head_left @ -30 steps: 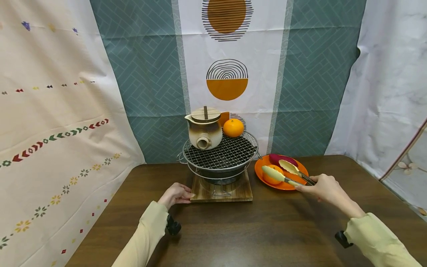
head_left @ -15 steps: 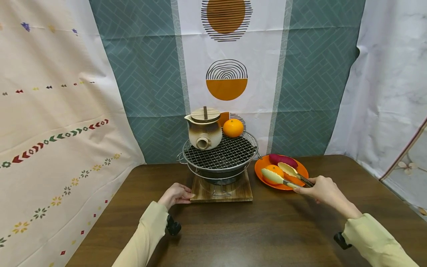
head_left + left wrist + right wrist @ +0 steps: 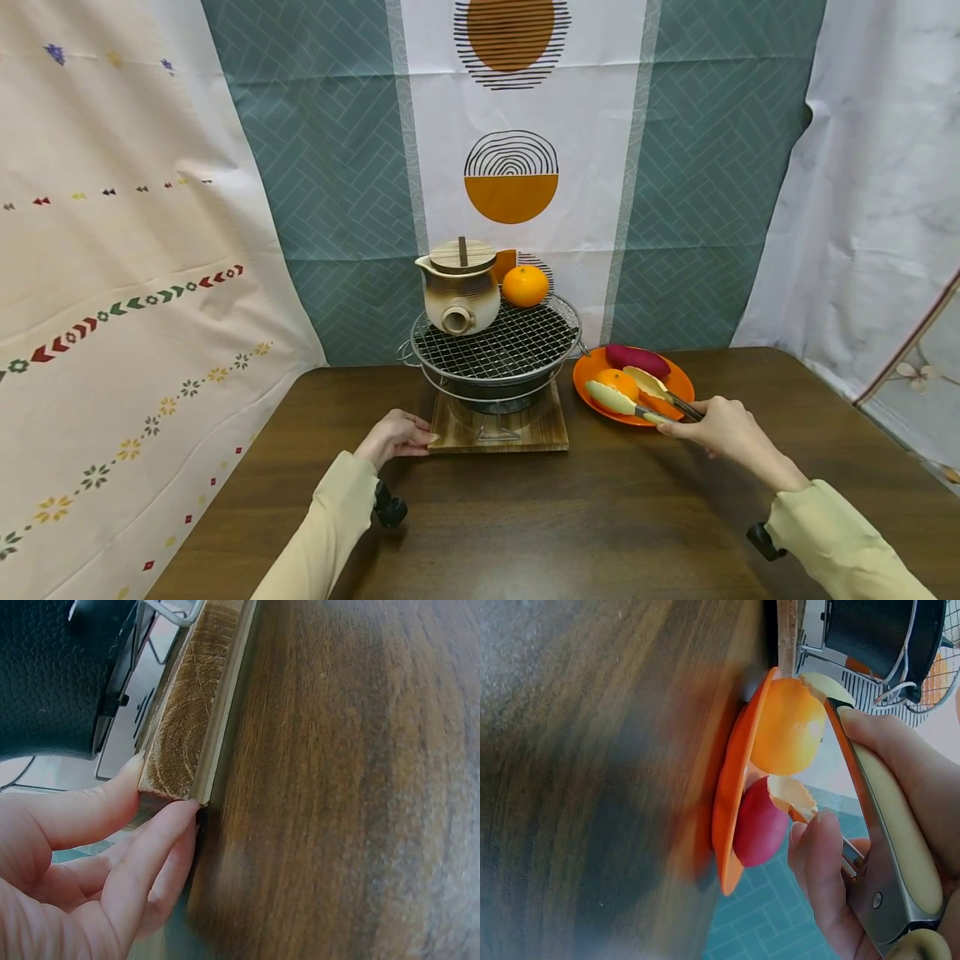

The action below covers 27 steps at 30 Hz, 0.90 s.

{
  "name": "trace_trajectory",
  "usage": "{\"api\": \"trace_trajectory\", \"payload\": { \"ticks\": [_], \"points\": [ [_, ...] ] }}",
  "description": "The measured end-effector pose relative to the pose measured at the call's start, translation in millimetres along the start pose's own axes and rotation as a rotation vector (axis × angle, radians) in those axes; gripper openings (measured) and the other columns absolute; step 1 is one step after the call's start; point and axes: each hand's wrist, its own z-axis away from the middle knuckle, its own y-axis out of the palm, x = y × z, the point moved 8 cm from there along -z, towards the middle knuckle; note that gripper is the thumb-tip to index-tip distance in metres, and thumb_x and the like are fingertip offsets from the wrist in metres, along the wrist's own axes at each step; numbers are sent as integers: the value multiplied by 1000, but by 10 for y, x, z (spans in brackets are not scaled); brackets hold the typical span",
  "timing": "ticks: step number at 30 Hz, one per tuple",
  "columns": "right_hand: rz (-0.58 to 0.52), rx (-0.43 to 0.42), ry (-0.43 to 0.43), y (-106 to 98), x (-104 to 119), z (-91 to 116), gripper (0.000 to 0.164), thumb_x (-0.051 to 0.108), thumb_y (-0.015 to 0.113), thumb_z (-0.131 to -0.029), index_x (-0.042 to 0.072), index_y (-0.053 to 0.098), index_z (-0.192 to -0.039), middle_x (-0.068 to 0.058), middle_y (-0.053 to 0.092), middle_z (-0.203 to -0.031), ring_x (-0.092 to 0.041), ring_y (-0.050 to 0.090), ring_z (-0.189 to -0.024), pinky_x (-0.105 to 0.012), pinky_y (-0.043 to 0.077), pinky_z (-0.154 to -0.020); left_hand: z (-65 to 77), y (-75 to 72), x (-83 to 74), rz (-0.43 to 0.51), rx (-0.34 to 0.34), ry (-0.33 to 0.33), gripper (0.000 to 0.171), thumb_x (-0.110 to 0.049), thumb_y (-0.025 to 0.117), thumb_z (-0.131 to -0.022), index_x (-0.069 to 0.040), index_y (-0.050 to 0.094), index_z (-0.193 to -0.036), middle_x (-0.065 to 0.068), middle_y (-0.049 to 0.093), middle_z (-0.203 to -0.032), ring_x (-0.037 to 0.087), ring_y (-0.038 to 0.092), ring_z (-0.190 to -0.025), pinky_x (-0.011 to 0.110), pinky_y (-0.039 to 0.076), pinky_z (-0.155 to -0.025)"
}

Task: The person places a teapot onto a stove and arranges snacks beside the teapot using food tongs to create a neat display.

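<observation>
My left hand (image 3: 397, 435) pinches the near left corner of a wooden board (image 3: 551, 429), thumb on top and fingers along its side in the left wrist view. On that board stands a round grill (image 3: 517, 350) with a wire mesh top. My right hand (image 3: 731, 429) holds kitchen tongs (image 3: 885, 847) with cream tips, their two arms spread apart. Those tips reach over an orange plate (image 3: 678, 383), one on each side of an orange (image 3: 787, 727). Behind it on the plate lies a purple sweet potato (image 3: 636, 360), close to one tip in the right wrist view.
A ceramic teapot (image 3: 461, 296) with a wooden lid sits on the left of the mesh, its hollow handle facing me. Another orange (image 3: 525, 286) rests at the mesh's back. Patterned cloths (image 3: 337, 167) hang behind and beside the brown wooden table (image 3: 525, 525).
My right hand has shifted slightly left and down with the tongs, bringing their tips lower around the orange on the plate. The left hand stays on the board's corner.
</observation>
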Motion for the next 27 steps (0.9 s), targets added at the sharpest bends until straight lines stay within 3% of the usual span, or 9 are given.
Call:
{"api": "trace_trajectory", "payload": {
  "ticks": [7, 27],
  "points": [
    [11, -7, -18, 14, 17, 4, 76, 50, 72, -70, -12, 56, -111, 0, 43, -48, -16, 47, -39, -30, 38, -40, -9, 4, 1, -1, 4, 8, 32, 11, 63, -79, 19, 50, -106, 15, 59, -74, 20, 60, -62, 36, 53, -64],
    [1, -3, -16, -8, 23, 1, 75, 53, 70, -70, -10, 59, -108, 0, 43, -51, -15, 46, -40, -28, 37, -39, -18, 0, 10, -1, 0, 11, 32, 10, 63, -78, 19, 50, -106, 16, 58, -76, 18, 59, -61, 36, 53, -63]
  ]
}}
